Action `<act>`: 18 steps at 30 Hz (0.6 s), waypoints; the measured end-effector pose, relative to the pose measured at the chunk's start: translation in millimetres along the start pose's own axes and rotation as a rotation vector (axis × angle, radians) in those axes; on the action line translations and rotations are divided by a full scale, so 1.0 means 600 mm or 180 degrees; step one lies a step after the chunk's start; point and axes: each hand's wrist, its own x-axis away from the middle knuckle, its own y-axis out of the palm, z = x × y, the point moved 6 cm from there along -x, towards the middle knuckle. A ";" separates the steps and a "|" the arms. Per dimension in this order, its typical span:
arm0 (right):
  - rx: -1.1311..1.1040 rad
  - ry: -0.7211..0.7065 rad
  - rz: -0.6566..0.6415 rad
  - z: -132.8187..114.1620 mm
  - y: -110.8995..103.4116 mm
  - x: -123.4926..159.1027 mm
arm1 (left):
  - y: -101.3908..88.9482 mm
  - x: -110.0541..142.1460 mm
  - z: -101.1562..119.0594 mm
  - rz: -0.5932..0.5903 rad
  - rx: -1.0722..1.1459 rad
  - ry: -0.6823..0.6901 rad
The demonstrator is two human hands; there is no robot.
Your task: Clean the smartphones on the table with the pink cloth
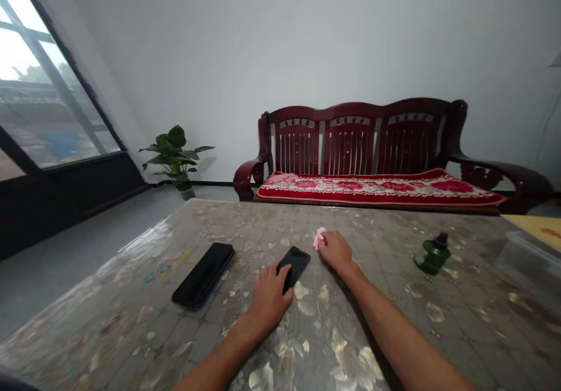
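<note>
My left hand (270, 293) is closed around the lower left side of a black smartphone (298, 264), which lies on or just over the patterned tablecloth (346, 327). A small pink cloth (319, 237) is pinched in the fingertips of my right hand (336, 252), just beyond and to the right of the phone. To the left of my left hand lies a stack of dark phones (205, 274), the top one with its black screen up. Several coloured paper clips or bands (164, 266), too blurred to tell which, lie farther left.
On the right stands a green bottle (432, 255) with a dark cap. A clear plastic box (530, 265) with a yellow sheet (537, 230) above it sits at the right edge. Behind the table are a red wooden bench (350, 145) and a potted plant (175, 154).
</note>
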 end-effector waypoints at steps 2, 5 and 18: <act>-0.0234 -0.0016 0.0071 0.013 -0.005 0.001 | 0.004 -0.013 0.006 0.0202 0.0263 0.0064; -0.0725 0.0030 0.0192 0.032 -0.020 0.005 | 0.007 -0.038 0.021 0.0544 0.1027 0.0299; -0.4032 0.0490 -0.0753 0.036 -0.022 0.112 | 0.081 -0.095 0.139 -0.0739 0.6217 -0.0664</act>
